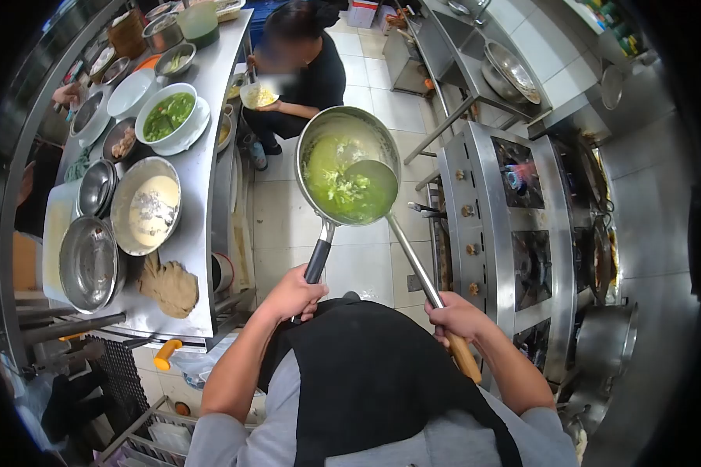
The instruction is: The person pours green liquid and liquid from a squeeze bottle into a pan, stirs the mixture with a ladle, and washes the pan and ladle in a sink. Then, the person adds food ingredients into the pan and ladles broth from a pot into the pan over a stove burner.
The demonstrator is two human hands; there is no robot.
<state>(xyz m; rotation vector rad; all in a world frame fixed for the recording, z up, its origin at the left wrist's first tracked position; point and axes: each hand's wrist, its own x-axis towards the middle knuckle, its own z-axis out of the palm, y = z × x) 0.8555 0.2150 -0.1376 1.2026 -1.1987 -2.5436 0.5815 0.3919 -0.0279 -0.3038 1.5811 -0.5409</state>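
My left hand (294, 292) is closed around the black handle of a steel saucepan (304, 166), which I hold up in front of me over the floor. Inside lies a green soup (323, 167) with pale, egg-like shreds and green bits. My right hand (455, 317) grips the wooden end of a long-handled ladle (413, 253). The ladle's round bowl dips into the soup at the pan's right side. Both hands are in front of my black apron (350, 373).
To the left, a steel table (210, 179) carries a bowl of green soup (168, 117), a bowl of pale batter (154, 202), steel bowls (89, 261) and a brown cloth (169, 288). A co-worker (308, 74) crouches ahead holding a bowl. At right, a gas stove (491, 218) has a lit burner (518, 173).
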